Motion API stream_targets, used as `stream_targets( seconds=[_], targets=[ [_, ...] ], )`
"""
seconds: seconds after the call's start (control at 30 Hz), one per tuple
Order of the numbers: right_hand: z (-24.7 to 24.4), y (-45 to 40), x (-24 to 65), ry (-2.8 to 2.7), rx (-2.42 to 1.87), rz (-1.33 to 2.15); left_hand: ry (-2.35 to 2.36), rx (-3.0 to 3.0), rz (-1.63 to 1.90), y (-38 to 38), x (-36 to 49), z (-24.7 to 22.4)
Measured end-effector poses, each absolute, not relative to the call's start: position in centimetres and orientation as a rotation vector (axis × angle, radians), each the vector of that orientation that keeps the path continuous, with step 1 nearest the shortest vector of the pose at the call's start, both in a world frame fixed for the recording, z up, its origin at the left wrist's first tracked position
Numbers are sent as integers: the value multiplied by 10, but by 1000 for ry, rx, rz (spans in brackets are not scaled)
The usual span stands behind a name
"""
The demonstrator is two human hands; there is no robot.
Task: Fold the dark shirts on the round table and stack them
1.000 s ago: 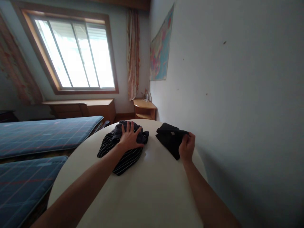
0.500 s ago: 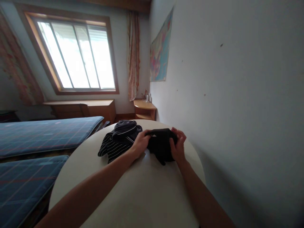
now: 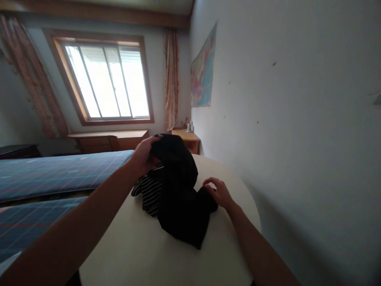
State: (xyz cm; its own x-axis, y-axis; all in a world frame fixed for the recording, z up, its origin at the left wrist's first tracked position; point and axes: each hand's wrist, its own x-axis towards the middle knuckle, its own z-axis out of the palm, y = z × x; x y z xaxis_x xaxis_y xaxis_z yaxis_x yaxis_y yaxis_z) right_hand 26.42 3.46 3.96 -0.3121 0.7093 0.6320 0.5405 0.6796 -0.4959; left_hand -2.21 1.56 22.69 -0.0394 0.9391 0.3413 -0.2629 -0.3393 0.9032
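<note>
At the centre of the view, over the white round table (image 3: 143, 254), a black garment (image 3: 178, 198) is being held in both hands, its upper end being gripped toward ten o'clock by the closed left hand (image 3: 143, 154). Its edge at three o'clock is being pinched by the right hand (image 3: 218, 192), while a white-striped dark garment (image 3: 150, 194) is being partly covered at nine o'clock.

Left hand (image 3: 144, 154) was higher, curled in a grip; left forearm (image 3: 92, 206) ran diagonally forward. Right hand (image 3: 219, 192) sat lower, pinching; right forearm (image 3: 253, 236) angled inward.
</note>
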Motion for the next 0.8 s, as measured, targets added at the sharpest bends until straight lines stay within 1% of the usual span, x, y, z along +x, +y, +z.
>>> stream_targets(
  seconds=[0.1,0.17,0.27,0.33,0.4,0.53,0.6,0.7,0.8],
  targets=[
    [37,18,251,-2264,-891,330,1162,1371,1371,17,-43,207],
    [32,13,241,-2417,-892,332,1350,1624,1164,16,-56,188],
    [24,14,234,-2504,-932,351,1487,2008,868,7,-68,154],
    [21,17,235,-2488,-959,374,1523,2240,755,-5,-68,131],
    [21,20,238,-2458,-960,361,1440,2483,656,-19,-61,112],
    [24,24,241,-2294,-964,211,1367,2727,448,-43,-39,84],
    [24,26,243,-2074,-1044,149,1391,2739,403,-47,-30,74],
    [27,30,252,-1641,-1214,123,1463,2663,449,-43,-27,65],
    [35,31,267,-1334,-1290,110,1521,2451,738,-34,-34,69]
  ],
)
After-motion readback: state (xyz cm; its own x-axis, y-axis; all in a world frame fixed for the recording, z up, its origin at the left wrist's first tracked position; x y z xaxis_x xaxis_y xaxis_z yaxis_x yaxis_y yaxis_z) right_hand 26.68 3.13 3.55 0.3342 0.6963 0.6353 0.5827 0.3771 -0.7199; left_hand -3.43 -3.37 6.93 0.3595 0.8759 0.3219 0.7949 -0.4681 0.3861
